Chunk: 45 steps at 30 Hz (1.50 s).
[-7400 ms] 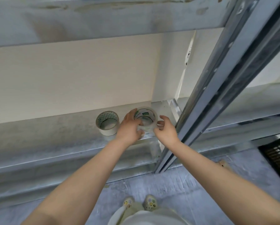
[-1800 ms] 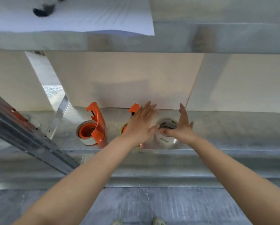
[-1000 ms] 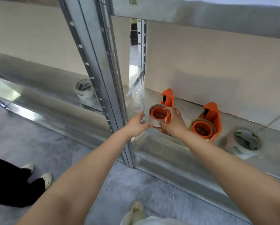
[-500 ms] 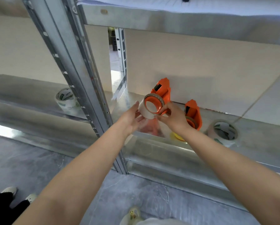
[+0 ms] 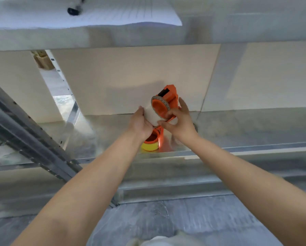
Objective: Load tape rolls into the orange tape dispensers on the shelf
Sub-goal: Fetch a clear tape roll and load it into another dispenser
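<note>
An orange tape dispenser (image 5: 168,96) with a white tape roll (image 5: 153,114) on its hub is lifted above the metal shelf (image 5: 237,128). My left hand (image 5: 139,124) cups the roll from the left and below. My right hand (image 5: 179,121) grips the dispenser's lower right side, thumb on the roll. Below my hands a second orange dispenser (image 5: 155,137) with a yellow roll (image 5: 148,147) lies on the shelf, partly hidden by my left wrist.
A slanted metal upright (image 5: 29,139) crosses the left side. An upper shelf (image 5: 148,36) carries white lined paper (image 5: 99,13) and a small dark object (image 5: 73,11). A beige wall panel backs the shelf. Grey floor lies below.
The view swung right, so the upright now sits far left. Both hands raised the dispenser with its white roll higher and tilted it. The loose roll at the right is hidden.
</note>
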Motion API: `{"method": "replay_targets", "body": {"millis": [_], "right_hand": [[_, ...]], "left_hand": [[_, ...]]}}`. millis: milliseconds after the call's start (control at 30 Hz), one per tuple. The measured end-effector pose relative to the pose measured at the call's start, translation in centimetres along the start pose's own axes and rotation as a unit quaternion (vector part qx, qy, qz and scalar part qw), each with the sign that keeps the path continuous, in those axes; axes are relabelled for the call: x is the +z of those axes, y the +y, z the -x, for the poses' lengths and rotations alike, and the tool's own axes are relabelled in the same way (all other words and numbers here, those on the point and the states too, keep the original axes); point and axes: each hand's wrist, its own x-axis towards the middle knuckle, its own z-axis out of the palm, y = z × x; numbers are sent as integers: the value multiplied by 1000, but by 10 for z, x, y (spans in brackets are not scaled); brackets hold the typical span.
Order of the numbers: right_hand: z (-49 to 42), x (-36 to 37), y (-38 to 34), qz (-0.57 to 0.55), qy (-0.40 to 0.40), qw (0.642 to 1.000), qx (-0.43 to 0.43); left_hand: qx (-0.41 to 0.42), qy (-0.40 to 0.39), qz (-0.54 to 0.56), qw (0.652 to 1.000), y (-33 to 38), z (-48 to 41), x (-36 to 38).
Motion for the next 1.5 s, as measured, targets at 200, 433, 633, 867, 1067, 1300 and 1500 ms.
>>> {"method": "replay_targets", "body": {"millis": [200, 433, 633, 867, 1067, 1300, 1500], "right_hand": [[-1, -32, 13, -17, 10, 998, -53], [-32, -60, 9, -249, 119, 955, 107], [-68, -76, 54, 91, -13, 996, 13], [-77, -64, 91, 267, -175, 946, -48], [-81, -58, 94, 237, -177, 954, -57], [-79, -55, 96, 265, -164, 948, -66], [-76, -50, 104, 310, -143, 934, -105]], "left_hand": [[-1, 4, 5, 1000, -21, -5, 22], [68, 61, -45, 995, -14, -10, 32], [129, 83, -45, 987, 9, -6, 17], [191, 98, -78, 974, 20, 5, -3], [179, 116, -79, 974, 16, 7, -12], [173, 121, -80, 974, 13, 9, -15], [168, 117, -71, 976, 12, 11, -18]]}}
